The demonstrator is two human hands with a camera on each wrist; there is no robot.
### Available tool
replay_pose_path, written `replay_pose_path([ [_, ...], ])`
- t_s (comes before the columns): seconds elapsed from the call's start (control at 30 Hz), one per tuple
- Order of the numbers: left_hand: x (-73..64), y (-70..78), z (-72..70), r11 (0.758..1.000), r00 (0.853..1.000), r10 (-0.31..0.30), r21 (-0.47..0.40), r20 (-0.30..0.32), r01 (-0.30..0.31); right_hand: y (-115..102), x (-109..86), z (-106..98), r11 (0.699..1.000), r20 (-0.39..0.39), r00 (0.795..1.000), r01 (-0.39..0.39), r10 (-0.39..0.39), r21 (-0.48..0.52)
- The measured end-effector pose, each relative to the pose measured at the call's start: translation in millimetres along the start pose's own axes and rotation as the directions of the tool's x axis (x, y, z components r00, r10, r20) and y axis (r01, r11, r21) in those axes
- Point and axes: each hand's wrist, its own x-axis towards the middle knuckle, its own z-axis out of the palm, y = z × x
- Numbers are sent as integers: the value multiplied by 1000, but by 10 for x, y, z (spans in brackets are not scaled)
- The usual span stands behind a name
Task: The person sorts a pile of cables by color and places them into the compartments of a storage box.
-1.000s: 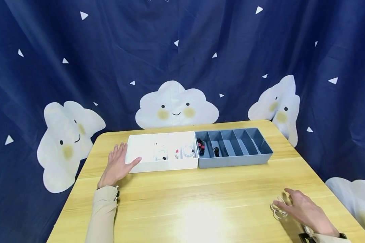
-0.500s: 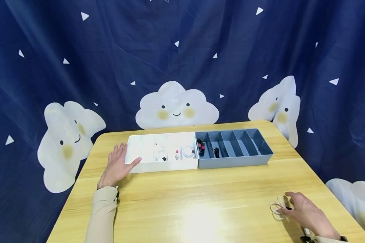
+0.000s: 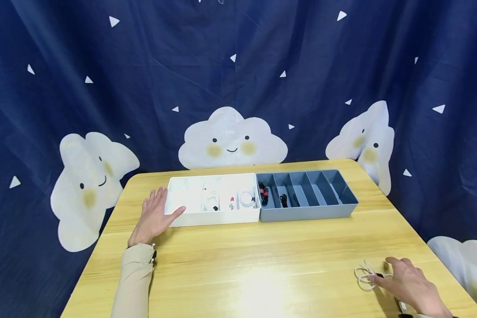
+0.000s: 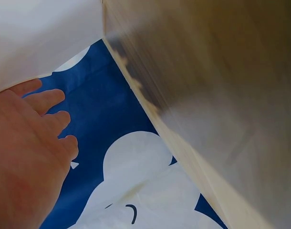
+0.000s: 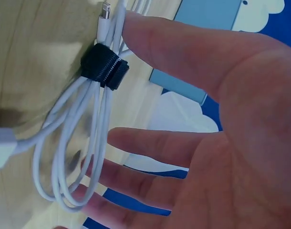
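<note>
My left hand (image 3: 153,218) lies with spread fingers against the left end of a white divided box (image 3: 214,216); the left wrist view shows its fingertips at the box wall. At the front right, my right hand (image 3: 411,285) is spread beside a looped white charging cable (image 3: 364,278). A black strap (image 5: 105,67) binds the loops, and a small metal plug (image 5: 106,10) sticks up from them. In the right wrist view, the thumb touches the cable near the strap, while the other fingers reach behind the loops without curling round them. A larger white plug (image 5: 2,148) lies toward the wrist.
Against the white box stands a blue-grey divided box (image 3: 308,213). It holds a black and red cable (image 3: 264,194) and a small black cable (image 3: 283,200). White cables (image 3: 247,198) lie in the white box. Behind the wooden table (image 3: 302,247) hangs a dark blue curtain (image 3: 155,66).
My right hand has shifted slightly right and toward the front, so more of the cable and its black strap shows. The left hand has stayed in place.
</note>
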Motion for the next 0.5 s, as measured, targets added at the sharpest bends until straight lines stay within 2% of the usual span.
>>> replay_pose_path([
  [0.1,1,0,5,1000,1000,0,-1,-3,0,28,34,12,1000,17,1000,22,-22,20],
  [0.27,4,-11,17,1000,1000,3,-4,-12,-3,45,81,24,996,-3,997,74,-74,47],
  [0.5,12,-21,28,1000,1000,7,-4,-20,-7,19,95,28,994,-20,996,91,-90,57],
])
